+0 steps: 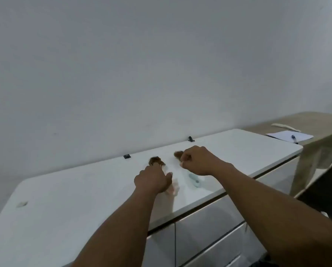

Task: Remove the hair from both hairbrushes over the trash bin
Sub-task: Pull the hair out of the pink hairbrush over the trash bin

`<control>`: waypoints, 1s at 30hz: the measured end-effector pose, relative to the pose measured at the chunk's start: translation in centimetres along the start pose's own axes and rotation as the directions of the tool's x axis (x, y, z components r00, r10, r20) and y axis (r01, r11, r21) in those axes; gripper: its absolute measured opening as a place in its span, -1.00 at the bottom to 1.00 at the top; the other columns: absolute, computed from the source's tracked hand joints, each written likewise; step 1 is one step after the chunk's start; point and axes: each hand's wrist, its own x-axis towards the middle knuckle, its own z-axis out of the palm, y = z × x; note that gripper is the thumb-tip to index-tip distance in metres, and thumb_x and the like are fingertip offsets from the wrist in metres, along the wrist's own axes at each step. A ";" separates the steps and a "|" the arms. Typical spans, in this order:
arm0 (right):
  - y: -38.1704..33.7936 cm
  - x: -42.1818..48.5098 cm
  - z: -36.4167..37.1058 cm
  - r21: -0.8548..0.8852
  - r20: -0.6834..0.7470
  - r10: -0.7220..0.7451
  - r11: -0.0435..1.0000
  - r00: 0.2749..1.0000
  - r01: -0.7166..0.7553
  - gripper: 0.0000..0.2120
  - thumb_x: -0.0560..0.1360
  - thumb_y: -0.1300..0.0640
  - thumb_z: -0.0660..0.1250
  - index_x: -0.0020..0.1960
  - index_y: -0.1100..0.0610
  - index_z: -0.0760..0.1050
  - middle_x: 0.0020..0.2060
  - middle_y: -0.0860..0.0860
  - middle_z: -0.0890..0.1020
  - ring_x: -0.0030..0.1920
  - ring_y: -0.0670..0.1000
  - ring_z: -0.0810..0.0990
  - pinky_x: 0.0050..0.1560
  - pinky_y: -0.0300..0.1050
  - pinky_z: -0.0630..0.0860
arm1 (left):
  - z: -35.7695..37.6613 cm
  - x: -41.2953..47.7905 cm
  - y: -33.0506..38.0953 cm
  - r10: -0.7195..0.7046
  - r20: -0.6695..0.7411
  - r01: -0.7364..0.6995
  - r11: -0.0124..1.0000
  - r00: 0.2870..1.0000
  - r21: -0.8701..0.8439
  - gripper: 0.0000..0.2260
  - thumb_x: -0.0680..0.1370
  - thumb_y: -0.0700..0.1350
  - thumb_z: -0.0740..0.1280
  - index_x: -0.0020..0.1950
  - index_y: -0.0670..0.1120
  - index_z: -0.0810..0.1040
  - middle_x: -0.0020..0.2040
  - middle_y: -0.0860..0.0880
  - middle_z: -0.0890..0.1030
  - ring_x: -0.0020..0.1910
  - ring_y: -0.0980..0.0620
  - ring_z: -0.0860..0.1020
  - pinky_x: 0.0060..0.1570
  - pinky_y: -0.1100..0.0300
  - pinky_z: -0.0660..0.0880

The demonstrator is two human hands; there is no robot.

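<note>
While both brushes lie on the glossy white bench (65, 209), my left hand (151, 181) curls over the pink-handled hairbrush (158, 162) at eleven o'clock of the pale blue-handled hairbrush (194, 179), which my right hand (198, 160) covers; I cannot tell if either grip is clamped. No bin in view: lifting carelessly risks shedding brown hair onto the bench.

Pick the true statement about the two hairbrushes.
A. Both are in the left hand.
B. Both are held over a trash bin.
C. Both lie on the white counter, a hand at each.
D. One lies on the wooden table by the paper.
C: the pink brush under the left hand and the blue brush by the right hand both rest on the counter; no bin shows.
</note>
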 end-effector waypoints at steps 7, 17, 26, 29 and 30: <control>1.4 5.0 2.5 0.002 -0.010 -0.002 1.000 1.000 0.002 -0.82 0.48 0.03 0.36 -0.05 0.10 0.66 0.13 -0.06 0.69 0.05 0.00 0.65 0.16 -0.02 0.58 | 1.1 3.1 -0.4 -0.068 0.020 0.068 0.998 0.998 -0.010 -0.51 0.49 0.27 0.35 0.24 -0.05 0.53 0.15 -0.05 0.60 0.14 -0.10 0.61 -0.03 0.11 0.47; 1.8 5.9 4.1 0.065 -0.102 -0.002 0.998 0.995 0.008 -0.85 0.48 0.10 0.30 -0.11 0.06 0.65 -0.01 -0.05 0.70 0.04 0.02 0.64 0.09 -0.03 0.58 | 1.5 4.0 -2.5 -0.099 -0.102 0.071 0.966 0.990 -0.249 -0.64 0.40 0.20 0.36 0.00 -0.06 0.53 -0.03 -0.03 0.63 -0.03 -0.12 0.62 -0.15 0.10 0.46; 1.8 1.2 -1.2 0.326 -0.219 0.161 0.942 0.962 -0.084 -0.65 0.47 -0.17 0.34 0.12 0.06 0.56 -0.08 0.00 0.70 -0.08 0.00 0.70 0.00 -0.01 0.63 | -1.4 0.0 2.3 0.121 -0.325 -0.258 0.870 0.938 -0.419 -0.73 0.45 0.16 0.39 -0.09 -0.01 0.45 -0.24 0.08 0.57 -0.24 0.05 0.54 -0.31 0.14 0.36; 2.4 -2.2 -3.6 0.466 -0.254 0.240 0.879 0.937 -0.099 -0.65 0.53 -0.14 0.33 0.13 0.11 0.56 -0.09 0.03 0.71 -0.19 -0.01 0.75 -0.12 -0.01 0.68 | -1.4 -2.2 5.5 0.215 -0.352 -0.361 0.829 0.911 -0.427 -0.74 0.46 0.13 0.39 -0.10 -0.02 0.43 -0.28 0.09 0.55 -0.30 0.10 0.50 -0.35 0.16 0.32; 2.9 -3.5 -4.4 0.503 -0.261 0.272 0.857 0.926 -0.110 -0.66 0.54 -0.13 0.33 0.13 0.12 0.57 -0.09 0.05 0.72 -0.20 -0.01 0.75 -0.18 -0.05 0.68 | -1.2 -3.1 6.6 0.247 -0.352 -0.390 0.815 0.903 -0.429 -0.75 0.45 0.10 0.40 -0.10 -0.03 0.43 -0.29 0.08 0.54 -0.30 0.09 0.50 -0.35 0.16 0.32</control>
